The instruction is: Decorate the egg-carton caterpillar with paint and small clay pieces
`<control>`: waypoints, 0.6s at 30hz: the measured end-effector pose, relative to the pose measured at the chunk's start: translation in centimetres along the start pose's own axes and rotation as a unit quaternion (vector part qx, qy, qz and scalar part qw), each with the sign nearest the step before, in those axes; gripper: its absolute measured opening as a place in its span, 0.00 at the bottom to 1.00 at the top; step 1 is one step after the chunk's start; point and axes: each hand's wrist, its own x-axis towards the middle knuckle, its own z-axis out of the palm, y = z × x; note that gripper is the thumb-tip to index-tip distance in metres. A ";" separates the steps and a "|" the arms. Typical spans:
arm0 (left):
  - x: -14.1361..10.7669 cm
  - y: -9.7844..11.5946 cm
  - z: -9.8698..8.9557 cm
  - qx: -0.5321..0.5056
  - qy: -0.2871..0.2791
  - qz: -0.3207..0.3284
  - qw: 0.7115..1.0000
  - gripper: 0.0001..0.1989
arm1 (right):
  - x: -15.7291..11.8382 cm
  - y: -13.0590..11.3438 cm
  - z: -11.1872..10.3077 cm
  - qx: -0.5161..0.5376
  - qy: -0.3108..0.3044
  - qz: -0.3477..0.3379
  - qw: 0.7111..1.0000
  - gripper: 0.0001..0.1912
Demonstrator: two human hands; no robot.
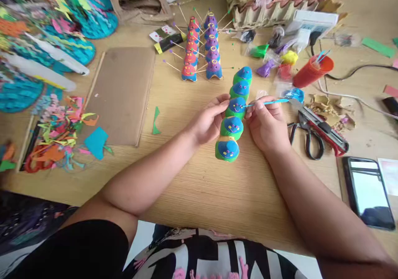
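Observation:
My left hand (214,119) grips a blue and green egg-carton caterpillar (231,127) by its left side. Several domes make up its length, and small faces show on the nearer ones. In my right hand (267,123) is a thin light-blue modelling stick (276,101), pinched between thumb and fingers. The tip of the stick touches or nearly touches the face on the middle dome. Behind stand two finished-looking strips, a red-orange caterpillar (189,57) and a purple caterpillar (213,55), both with pins stuck out at their sides.
Scissors (312,144), a red box cutter (325,129) and a phone (368,192) lie at the right. Behind them are an orange cup (312,71) and bagged clay (265,67). Cardboard (121,92) and paper scraps (62,134) cover the left.

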 end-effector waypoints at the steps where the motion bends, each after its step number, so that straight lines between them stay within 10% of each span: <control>1: 0.0 0.0 -0.1 -0.005 0.002 -0.008 1.000 0.13 | 0.0 0.0 0.0 -0.006 -0.002 -0.001 1.000 0.18; 18: 0.0 0.0 -0.4 -0.040 -0.005 -0.037 0.998 0.16 | -0.1 0.1 0.0 -0.039 -0.005 0.005 0.999 0.18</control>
